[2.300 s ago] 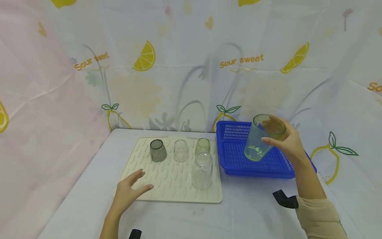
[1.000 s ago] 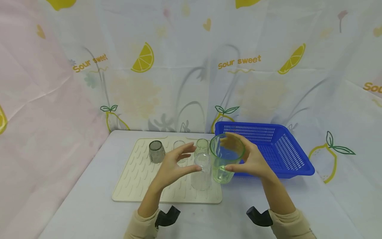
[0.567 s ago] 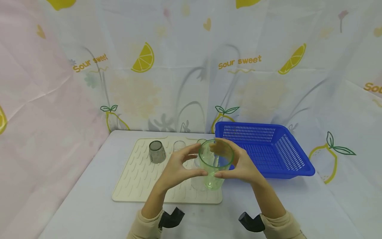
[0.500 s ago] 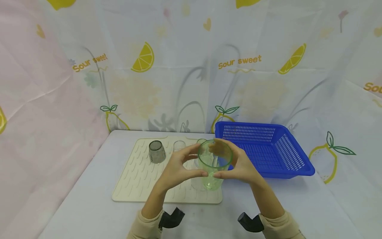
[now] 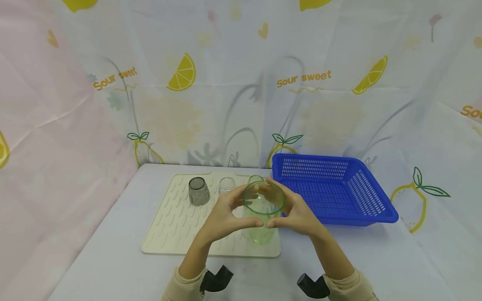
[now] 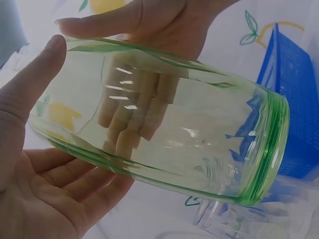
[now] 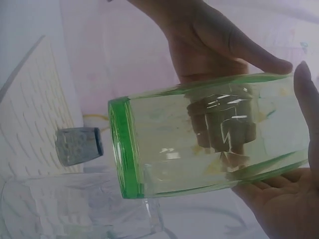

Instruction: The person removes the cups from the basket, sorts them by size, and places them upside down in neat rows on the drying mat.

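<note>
A large pale green drinking glass (image 5: 263,202), mouth upward, is held between both hands over the right part of a cream drying mat (image 5: 180,234). My left hand (image 5: 224,216) grips its left side, and my right hand (image 5: 298,214) grips the right side, thumbs nearly meeting at the front. The left wrist view shows fingers wrapped round the glass wall (image 6: 194,134) and its thick green base. Behind and below it, mostly hidden, stands a tall clear glass (image 7: 60,204).
On the mat's back part stand a grey tumbler (image 5: 198,192), a small clear tumbler (image 5: 226,184) and a small light green tumbler (image 5: 256,178), partly covered. A blue perforated basket (image 5: 320,188) sits to the right. A printed cloth (image 5: 226,104) hangs behind the table.
The right hand has carried the green glass from over the basket leftward to the mat. The left hand has come in and taken hold too; both have since lowered it slightly.
</note>
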`<action>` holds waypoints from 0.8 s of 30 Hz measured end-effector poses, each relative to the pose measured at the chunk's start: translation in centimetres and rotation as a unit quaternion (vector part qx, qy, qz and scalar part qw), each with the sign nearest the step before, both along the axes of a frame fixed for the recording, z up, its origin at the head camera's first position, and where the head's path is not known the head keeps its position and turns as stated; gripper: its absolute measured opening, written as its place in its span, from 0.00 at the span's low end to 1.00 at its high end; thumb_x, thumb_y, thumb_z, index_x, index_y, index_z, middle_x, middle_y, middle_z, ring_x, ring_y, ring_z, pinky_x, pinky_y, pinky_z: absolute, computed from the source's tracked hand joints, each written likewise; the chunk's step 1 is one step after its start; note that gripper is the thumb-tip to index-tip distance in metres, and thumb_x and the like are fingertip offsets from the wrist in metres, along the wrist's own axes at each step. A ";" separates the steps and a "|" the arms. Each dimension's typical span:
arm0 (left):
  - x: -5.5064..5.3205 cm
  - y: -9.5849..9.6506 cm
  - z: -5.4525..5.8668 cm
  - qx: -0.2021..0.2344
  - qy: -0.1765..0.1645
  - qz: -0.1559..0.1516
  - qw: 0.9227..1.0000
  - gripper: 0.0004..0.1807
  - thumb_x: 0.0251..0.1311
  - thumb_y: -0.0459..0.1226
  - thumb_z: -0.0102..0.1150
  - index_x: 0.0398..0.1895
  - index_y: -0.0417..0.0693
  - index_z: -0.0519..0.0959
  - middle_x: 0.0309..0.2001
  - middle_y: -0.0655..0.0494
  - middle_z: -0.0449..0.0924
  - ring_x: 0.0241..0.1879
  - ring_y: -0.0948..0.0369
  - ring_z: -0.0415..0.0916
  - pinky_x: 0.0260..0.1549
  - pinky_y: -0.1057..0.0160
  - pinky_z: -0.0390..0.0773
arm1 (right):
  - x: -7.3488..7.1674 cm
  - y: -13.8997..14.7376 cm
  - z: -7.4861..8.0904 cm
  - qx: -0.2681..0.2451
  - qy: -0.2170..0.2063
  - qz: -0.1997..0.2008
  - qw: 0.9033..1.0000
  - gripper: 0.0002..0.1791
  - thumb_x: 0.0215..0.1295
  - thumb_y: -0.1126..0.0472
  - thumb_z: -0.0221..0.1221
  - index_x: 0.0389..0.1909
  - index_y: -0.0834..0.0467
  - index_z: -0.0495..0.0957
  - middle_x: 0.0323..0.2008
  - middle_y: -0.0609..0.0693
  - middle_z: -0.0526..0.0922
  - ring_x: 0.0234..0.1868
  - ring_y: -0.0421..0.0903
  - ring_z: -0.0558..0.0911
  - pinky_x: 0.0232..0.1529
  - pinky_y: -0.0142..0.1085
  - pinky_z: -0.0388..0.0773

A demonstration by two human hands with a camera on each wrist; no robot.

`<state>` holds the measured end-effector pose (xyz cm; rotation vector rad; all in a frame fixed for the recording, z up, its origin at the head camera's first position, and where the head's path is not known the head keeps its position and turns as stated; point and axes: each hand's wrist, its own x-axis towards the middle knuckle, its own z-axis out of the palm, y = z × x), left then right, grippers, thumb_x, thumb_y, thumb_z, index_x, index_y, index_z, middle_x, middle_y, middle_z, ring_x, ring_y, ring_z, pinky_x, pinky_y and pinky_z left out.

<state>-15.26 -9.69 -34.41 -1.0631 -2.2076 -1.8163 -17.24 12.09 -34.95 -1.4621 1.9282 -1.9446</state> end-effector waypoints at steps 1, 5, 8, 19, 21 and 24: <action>0.0 0.0 0.0 0.000 -0.002 0.001 1.000 0.40 0.46 0.33 0.73 0.65 0.39 0.65 0.57 0.45 0.75 0.57 0.50 0.72 0.57 0.58 0.74 | 0.0 0.0 -0.1 -0.004 0.004 0.006 1.000 0.47 0.57 0.65 0.65 0.69 0.74 0.46 0.60 0.82 0.58 0.66 0.46 0.66 0.64 0.34 0.67; 0.0 -0.1 -0.2 0.001 -0.007 0.002 1.000 0.40 0.47 0.33 0.72 0.65 0.40 0.65 0.57 0.45 0.75 0.57 0.51 0.72 0.57 0.56 0.74 | 0.1 -0.1 -0.4 -0.004 0.012 0.008 1.000 0.46 0.60 0.64 0.62 0.69 0.74 0.43 0.61 0.83 0.54 0.68 0.43 0.63 0.65 0.33 0.65; 0.0 -0.2 -0.4 0.001 -0.013 0.007 1.000 0.39 0.47 0.32 0.72 0.65 0.41 0.65 0.57 0.45 0.74 0.58 0.51 0.72 0.58 0.55 0.73 | 0.4 -0.1 -0.5 0.009 0.005 -0.014 1.000 0.46 0.59 0.64 0.62 0.68 0.77 0.44 0.61 0.83 0.54 0.68 0.40 0.62 0.65 0.32 0.64; 0.0 -0.3 -0.7 0.003 -0.031 0.001 1.000 0.41 0.45 0.32 0.72 0.65 0.39 0.64 0.57 0.43 0.74 0.59 0.51 0.71 0.61 0.53 0.70 | 1.0 0.4 -0.9 0.046 0.007 -0.067 0.997 0.43 0.55 0.70 0.64 0.67 0.76 0.51 0.61 0.77 0.60 0.66 0.39 0.65 0.62 0.31 0.67; 0.0 -0.3 -0.7 0.000 -0.034 -0.003 0.999 0.42 0.44 0.31 0.73 0.65 0.38 0.63 0.58 0.42 0.73 0.59 0.51 0.71 0.61 0.53 0.70 | 1.0 0.4 -1.0 0.046 0.014 -0.071 0.996 0.43 0.54 0.70 0.65 0.66 0.76 0.52 0.61 0.77 0.61 0.66 0.40 0.65 0.62 0.31 0.67; -0.1 -0.3 -0.8 -0.002 -0.031 -0.007 0.999 0.43 0.41 0.31 0.74 0.64 0.36 0.64 0.57 0.42 0.74 0.58 0.51 0.72 0.60 0.55 0.71 | 1.0 0.4 -1.2 0.035 0.021 -0.070 0.997 0.43 0.52 0.71 0.66 0.65 0.77 0.54 0.60 0.77 0.63 0.65 0.41 0.67 0.62 0.32 0.68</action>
